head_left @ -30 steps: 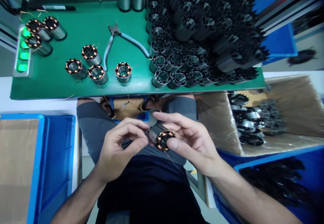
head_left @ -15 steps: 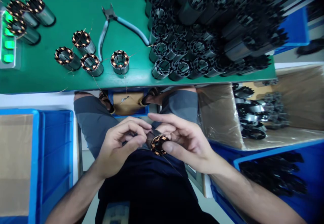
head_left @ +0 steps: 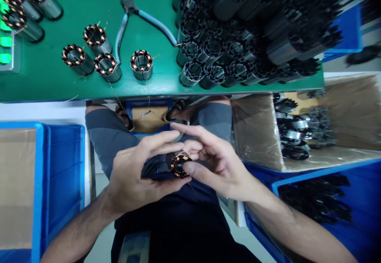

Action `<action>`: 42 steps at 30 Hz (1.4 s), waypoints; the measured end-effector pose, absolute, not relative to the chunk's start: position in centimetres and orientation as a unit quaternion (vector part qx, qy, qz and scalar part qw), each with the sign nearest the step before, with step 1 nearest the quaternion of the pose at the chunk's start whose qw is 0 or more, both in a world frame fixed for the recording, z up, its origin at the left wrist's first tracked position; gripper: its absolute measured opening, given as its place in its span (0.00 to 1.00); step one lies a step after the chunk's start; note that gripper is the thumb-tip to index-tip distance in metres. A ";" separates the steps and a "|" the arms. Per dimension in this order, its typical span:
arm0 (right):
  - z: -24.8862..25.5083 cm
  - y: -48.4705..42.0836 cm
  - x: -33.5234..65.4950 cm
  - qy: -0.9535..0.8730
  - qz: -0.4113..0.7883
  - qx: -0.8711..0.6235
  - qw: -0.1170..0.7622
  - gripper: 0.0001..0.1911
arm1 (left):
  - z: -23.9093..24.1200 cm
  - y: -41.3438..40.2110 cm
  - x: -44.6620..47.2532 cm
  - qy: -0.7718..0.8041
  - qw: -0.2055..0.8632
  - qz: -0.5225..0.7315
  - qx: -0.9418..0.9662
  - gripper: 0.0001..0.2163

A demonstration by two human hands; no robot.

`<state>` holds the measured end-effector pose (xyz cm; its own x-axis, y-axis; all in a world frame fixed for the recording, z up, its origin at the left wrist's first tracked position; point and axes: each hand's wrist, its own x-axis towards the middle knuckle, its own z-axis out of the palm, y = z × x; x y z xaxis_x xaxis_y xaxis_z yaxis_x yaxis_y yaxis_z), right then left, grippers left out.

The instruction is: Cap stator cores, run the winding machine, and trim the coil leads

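Note:
A motor stator (head_left: 175,160), a metal cylinder with copper windings showing at its end, is held over the lap. My right hand (head_left: 216,166) grips it, thumb on the rim of the wound end and fingers behind. My left hand (head_left: 139,171) spans it from the left, thumb along the lower edge and fingers over the upper side. A thin loose wire hangs below the wound end. The far end of the stator is partly hidden behind my fingers.
Wound stators (head_left: 141,65) stand on the green bench (head_left: 160,86), near open blue-handled cutters (head_left: 129,7). Stacked bare stators (head_left: 192,72) fill the bench's right side. Blue crates (head_left: 64,167) flank the legs; a plastic-lined box (head_left: 256,132) holds metal parts at right.
My left hand has opened wider and moved right, from pinched fingers beside the stator to a span around it. The stator has shifted slightly left and up, with my right hand still on it.

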<state>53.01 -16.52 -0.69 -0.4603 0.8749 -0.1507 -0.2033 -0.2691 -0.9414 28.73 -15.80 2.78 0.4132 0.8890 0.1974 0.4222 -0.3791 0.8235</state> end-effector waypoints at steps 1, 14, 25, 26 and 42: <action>-0.8 -16.6 53.1 -0.469 0.717 -0.352 0.377 0.37 | 2.6 -15.8 28.7 0.424 0.352 0.330 0.767 0.35; -0.5 -15.7 52.8 -0.507 0.467 -0.476 0.546 0.07 | 3.1 -15.8 29.3 0.454 0.266 0.394 0.753 0.17; -0.4 -17.1 52.4 -0.587 0.372 -0.480 0.536 0.06 | 3.3 -15.3 30.4 0.484 0.169 0.401 0.759 0.13; -0.3 -17.0 52.5 -0.588 0.363 -0.487 0.534 0.06 | 3.2 -15.3 30.4 0.485 0.175 0.393 0.761 0.14; -1.3 -18.6 49.4 -0.310 0.654 -0.433 0.537 0.03 | -0.2 -15.1 31.1 0.403 0.051 0.366 0.837 0.09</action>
